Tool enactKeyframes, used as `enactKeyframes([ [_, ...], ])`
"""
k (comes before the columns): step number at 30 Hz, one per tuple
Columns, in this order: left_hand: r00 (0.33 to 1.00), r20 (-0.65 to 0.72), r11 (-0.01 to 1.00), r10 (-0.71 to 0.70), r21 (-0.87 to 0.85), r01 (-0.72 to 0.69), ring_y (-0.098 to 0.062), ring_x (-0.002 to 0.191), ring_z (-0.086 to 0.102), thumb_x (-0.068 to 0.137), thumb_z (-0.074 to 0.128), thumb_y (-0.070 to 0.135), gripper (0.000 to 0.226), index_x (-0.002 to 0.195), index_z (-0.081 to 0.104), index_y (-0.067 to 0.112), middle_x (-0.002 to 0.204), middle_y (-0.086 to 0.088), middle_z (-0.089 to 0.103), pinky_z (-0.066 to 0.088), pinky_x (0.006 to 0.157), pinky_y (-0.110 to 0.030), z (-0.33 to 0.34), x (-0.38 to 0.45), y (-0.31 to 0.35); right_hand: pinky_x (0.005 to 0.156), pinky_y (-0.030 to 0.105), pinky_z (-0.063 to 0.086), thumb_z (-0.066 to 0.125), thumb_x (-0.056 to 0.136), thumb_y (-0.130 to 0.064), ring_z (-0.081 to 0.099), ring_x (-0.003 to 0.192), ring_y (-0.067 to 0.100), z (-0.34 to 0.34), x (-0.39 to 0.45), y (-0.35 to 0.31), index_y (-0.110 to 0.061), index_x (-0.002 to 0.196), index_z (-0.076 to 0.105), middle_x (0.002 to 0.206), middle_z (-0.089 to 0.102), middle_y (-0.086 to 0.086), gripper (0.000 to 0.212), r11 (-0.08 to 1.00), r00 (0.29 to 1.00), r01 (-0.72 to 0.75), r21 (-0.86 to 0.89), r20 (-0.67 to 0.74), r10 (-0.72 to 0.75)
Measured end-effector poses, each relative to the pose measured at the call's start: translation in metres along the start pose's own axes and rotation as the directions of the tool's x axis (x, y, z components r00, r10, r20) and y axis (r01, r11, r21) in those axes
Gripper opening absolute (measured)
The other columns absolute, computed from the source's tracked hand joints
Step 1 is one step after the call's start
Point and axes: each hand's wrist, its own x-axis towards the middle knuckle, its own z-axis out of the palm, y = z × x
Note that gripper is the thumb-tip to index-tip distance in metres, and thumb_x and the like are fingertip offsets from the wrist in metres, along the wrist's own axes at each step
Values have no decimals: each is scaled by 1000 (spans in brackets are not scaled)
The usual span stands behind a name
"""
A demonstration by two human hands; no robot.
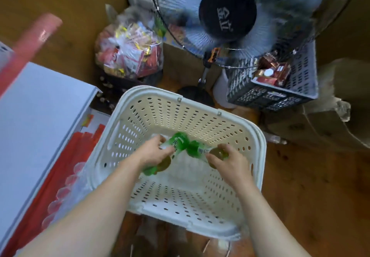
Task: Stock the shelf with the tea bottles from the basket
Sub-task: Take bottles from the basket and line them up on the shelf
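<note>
A cream perforated basket (200, 114) stands on the brown floor (312, 186), and both bare arms of the person reach down into it. Inside the basket lie two tea bottles with green labels, near the middle of its bottom, their label ends meeting each other.

The left hand (155, 150) curls its fingers round the left tea bottle (172, 146); this grip is closed on the bottle, whose yellowish end shows under the hand. The right hand (228, 161) holds the right tea bottle (197, 148) by its amber end, with fingers bent round it. Both bottles are blurred, so it cannot be told if they are lifted off the bottom.

Other containers stand around. A clear plastic bag (130, 50) behind the basket is full of colourful snack packets. A grey perforated crate (300, 80) at the right holds reddish-brown boxes. A standing fan (228, 10) is between them. At the left is a white box (40, 116), and beside it red packaging (78, 152) with clear plastic cups (64, 192).
</note>
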Motion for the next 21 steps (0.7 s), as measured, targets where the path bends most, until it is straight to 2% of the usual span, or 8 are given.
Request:
enactKeyframes([
  [2, 998, -38, 997, 50, 62, -48, -22, 91, 76, 95, 76, 50, 62, 144, 54, 19, 116, -1, 69, 66, 68, -39, -12, -20, 11, 78, 30, 53, 81, 94, -50, 61, 103, 15, -21, -6, -10, -35, 140, 66, 120, 68, -6, 52, 996, 996, 80, -50, 52, -77],
  [4, 995, -67, 994, 76, 80, -70, -17, 87, 76, 93, 80, 45, 50, 130, 63, 17, 104, 2, 73, 64, 66, -31, -24, -38, 22, 80, 27, 51, 79, 97, -40, 59, 109, 19, -38, -11, -21, -35, 148, 63, 132, 67, 0, 53, 985, 985, 140, -100, 116, -128],
  [6, 990, -90, 986, 107, 135, -95, -10, 80, 76, 91, 82, 44, 39, 119, 65, 25, 95, 8, 74, 61, 60, -26, -34, -57, 32, 98, 33, 53, 76, 99, -33, 60, 121, 24, -52, -19, -34, -35, 150, 62, 143, 66, 4, 53, 978, 978, 172, -122, 144, -154],
  [8, 981, -126, 966, 145, 231, -113, -3, 79, 73, 87, 82, 47, 35, 114, 63, 35, 94, 14, 72, 57, 60, -22, -42, -75, 40, 106, 41, 55, 76, 97, -40, 62, 124, 25, -61, -28, -48, -38, 146, 64, 142, 67, 1, 50, 973, 977, 199, -118, 101, -187],
  [10, 967, -176, 940, 185, 319, -122, -3, 83, 69, 81, 83, 50, 37, 109, 63, 34, 97, 14, 71, 56, 64, -24, -49, -95, 47, 99, 43, 59, 75, 93, -55, 65, 115, 22, -69, -35, -64, -37, 135, 66, 128, 70, -2, 46, 957, 967, 253, -141, 11, -254],
  [13, 911, -280, 874, 304, 462, -149, -11, 90, 66, 73, 84, 55, 46, 106, 66, 29, 107, 10, 70, 61, 76, -38, -63, -128, 60, 88, 40, 58, 69, 91, -71, 69, 97, 20, -81, -48, -88, -34, 118, 68, 103, 73, -5, 45, 895, 906, 365, -255, -123, -404],
  [17, 840, -305, 773, 449, 604, -194, -13, 103, 60, 77, 83, 60, 51, 117, 71, 33, 110, 15, 56, 54, 83, -35, -90, -180, 83, 74, 47, 63, 53, 83, -89, 74, 81, 29, -97, -58, -123, -31, 107, 73, 84, 78, 3, 66, 801, 759, 522, -294, -268, -593],
  [21, 772, -329, 727, 544, 643, -239, -13, 107, 63, 68, 78, 73, 69, 123, 61, 36, 119, 17, 61, 56, 88, -41, -119, -229, 98, 68, 43, 60, 53, 82, -90, 71, 72, 34, -116, -74, -164, -26, 90, 73, 70, 72, 4, 67, 721, 628, 624, -302, -355, -692],
])
